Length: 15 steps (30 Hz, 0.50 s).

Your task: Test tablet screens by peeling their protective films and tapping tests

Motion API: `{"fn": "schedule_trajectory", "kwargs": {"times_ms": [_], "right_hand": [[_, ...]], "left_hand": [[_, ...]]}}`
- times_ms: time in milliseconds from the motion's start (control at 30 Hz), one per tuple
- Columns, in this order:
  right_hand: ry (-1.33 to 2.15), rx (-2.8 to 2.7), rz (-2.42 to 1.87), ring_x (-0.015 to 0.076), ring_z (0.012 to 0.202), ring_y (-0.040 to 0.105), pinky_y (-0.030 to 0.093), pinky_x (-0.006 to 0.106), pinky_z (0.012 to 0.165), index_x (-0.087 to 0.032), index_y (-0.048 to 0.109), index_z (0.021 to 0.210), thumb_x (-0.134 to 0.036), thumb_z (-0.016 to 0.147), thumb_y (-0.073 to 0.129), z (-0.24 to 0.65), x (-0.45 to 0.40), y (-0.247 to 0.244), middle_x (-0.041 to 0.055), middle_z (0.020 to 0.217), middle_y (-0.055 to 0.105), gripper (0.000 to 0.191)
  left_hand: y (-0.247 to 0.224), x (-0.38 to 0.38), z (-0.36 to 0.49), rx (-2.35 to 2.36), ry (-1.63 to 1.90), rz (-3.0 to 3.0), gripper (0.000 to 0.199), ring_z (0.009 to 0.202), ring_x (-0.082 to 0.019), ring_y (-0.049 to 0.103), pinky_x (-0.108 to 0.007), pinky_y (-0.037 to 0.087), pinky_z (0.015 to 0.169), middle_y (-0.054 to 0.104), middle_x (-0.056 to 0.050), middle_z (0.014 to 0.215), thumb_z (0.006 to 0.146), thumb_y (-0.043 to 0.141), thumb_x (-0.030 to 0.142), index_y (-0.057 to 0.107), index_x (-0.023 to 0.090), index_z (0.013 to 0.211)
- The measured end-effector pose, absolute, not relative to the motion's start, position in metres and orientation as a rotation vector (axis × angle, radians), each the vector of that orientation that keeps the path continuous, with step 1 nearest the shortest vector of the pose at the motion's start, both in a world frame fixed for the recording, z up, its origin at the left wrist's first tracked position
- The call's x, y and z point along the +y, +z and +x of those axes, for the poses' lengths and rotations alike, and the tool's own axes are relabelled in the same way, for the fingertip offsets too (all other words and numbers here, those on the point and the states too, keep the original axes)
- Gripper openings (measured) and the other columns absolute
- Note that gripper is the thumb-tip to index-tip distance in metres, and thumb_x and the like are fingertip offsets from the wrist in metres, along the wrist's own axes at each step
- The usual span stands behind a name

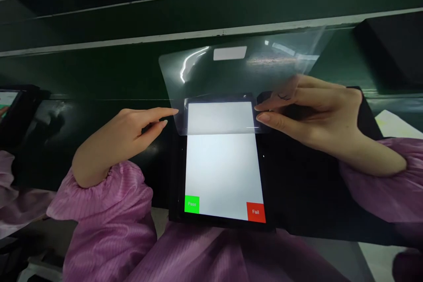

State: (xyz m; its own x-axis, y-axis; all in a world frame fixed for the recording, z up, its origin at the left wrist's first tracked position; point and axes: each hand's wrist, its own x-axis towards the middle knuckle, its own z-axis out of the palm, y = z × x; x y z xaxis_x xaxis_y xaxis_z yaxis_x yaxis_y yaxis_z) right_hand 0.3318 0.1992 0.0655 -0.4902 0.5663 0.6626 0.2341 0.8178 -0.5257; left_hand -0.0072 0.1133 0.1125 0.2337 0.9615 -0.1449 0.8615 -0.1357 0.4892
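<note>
We see one tablet on a dark green bench, with one clear plastic film covering its top edge and rising away. Our two hands flank it: our left hand lies open, index fingertip touching the film's left edge; our right hand pinches the right edge. The screen shows one green button and one red button. A second tablet sits far left, near a co-worker's pink sleeve.
</note>
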Motion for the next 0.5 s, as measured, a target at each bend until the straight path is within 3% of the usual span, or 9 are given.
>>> {"fn": "schedule_trajectory", "kwargs": {"times_ms": [300,500], "right_hand": [[0.510,-2.164,-0.622,0.0135,0.074,0.073,0.058,0.024,0.065,-0.019,0.077,0.091,-0.008,0.091,0.080,0.334,0.166,0.065,0.0006,0.084,0.077,0.012],[0.512,-2.181,-0.653,0.0115,0.069,0.074,0.058,0.020,0.061,-0.023,0.075,0.094,-0.014,0.093,0.081,0.336,0.153,0.057,-0.0047,0.085,0.078,0.010]], "left_hand": [[0.102,0.127,0.004,1.553,0.177,2.043,0.050,0.041,-0.011,0.041,-0.025,0.030,0.043,0.061,0.003,0.061,0.103,0.046,0.040,0.063,0.030,0.149],[0.099,0.127,0.005,1.535,0.154,2.082,0.048,0.046,-0.011,0.047,-0.025,0.035,0.048,0.065,0.004,0.067,0.103,0.046,0.036,0.066,0.031,0.146]]}}
